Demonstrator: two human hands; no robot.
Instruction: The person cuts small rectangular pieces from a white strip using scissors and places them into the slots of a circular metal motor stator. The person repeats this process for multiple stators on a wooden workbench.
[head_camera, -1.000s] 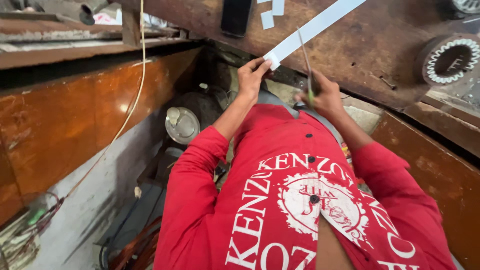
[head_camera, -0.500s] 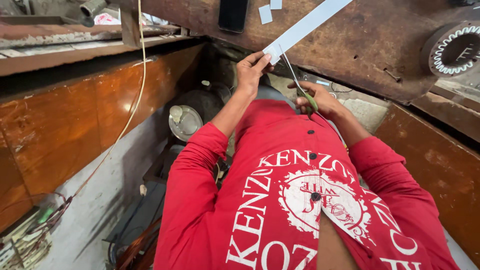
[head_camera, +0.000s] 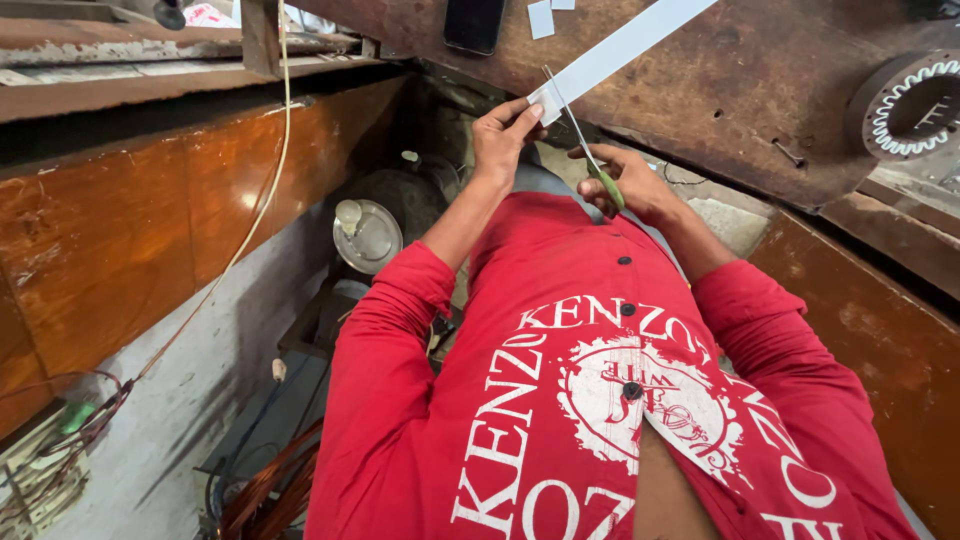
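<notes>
In the head view, the left hand (head_camera: 503, 135) pinches the near end of a long white paper strip (head_camera: 620, 48) that slants up over the rusty brown workbench (head_camera: 760, 110). The right hand (head_camera: 625, 185) is closed around green-handled scissors (head_camera: 580, 140), whose blades seem to meet the strip's end. A motor stator (head_camera: 910, 100) lies at right.

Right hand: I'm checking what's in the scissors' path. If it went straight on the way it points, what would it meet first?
The right hand aims its scissors up-left at the white paper strip that the left hand holds; probably that strip first, then the rusty workbench.
</notes>
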